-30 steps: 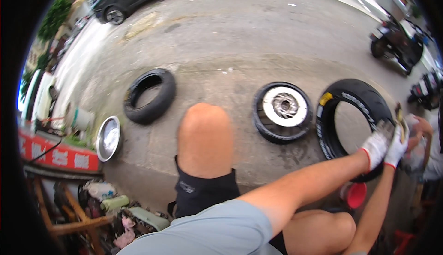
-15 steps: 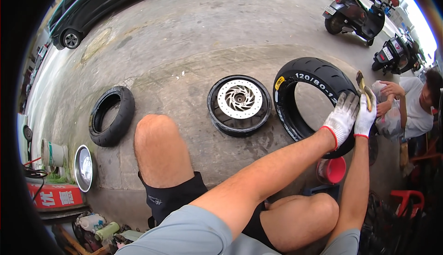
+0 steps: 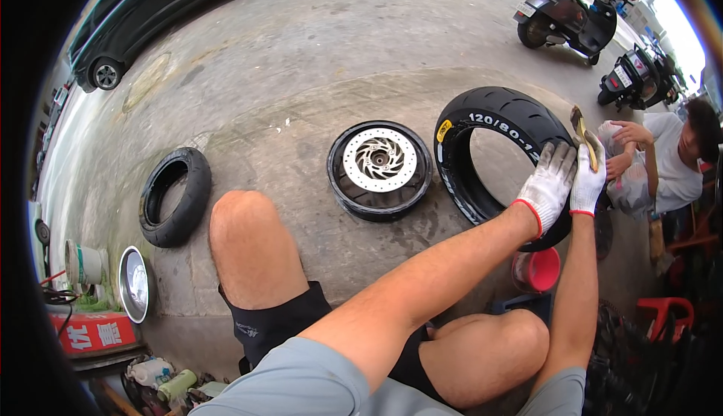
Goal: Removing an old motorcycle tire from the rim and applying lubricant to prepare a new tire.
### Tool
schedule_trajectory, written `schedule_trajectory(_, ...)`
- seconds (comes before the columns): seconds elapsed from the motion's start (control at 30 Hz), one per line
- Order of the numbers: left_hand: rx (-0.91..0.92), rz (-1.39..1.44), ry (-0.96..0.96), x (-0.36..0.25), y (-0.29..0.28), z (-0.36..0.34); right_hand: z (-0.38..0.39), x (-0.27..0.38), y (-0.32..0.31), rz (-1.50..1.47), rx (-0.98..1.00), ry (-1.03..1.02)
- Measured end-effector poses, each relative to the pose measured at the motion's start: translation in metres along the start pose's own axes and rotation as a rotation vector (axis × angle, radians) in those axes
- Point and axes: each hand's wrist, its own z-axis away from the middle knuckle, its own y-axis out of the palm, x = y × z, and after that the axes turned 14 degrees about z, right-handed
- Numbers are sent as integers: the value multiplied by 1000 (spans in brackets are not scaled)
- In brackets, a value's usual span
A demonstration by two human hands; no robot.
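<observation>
A large black motorcycle tyre [image 3: 461, 182] with white lettering and a yellow sticker stands tilted at the right. My left hand [image 3: 548, 178], in a white glove with a red cuff, rests on its near right side, fingers stretched out over the rubber. Beside it, my right hand [image 3: 587, 182], gloved likewise, is closed round a yellow-handled paintbrush [image 3: 591, 154], whose dark end points up past the tyre's outer edge. Left of the tyre a black wheel rim [image 3: 343, 197] with a silver brake disc [image 3: 379, 160] lies flat on the ground.
A smaller worn tyre [image 3: 197, 197] lies at the left, near a metal basin [image 3: 136, 284]. Below the large tyre is a pink bucket [image 3: 536, 269]. Another person [image 3: 666, 163] crouches at the right. Two scooters [image 3: 568, 20] and a dark car [image 3: 151, 20] stand farther back.
The whole view has shifted slightly, with things now a little farther left. Both hands keep nearly the same place on and beside the tyre, the paintbrush still in my right hand.
</observation>
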Motion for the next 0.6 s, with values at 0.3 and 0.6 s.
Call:
schedule_trajectory(0.3,-22,-9,20,1,1,1,-1,-3,0,-7,-9,3)
schedule_trajectory(0.6,-2,1,16,2,3,0,-1,-6,-1,13,-11,-25)
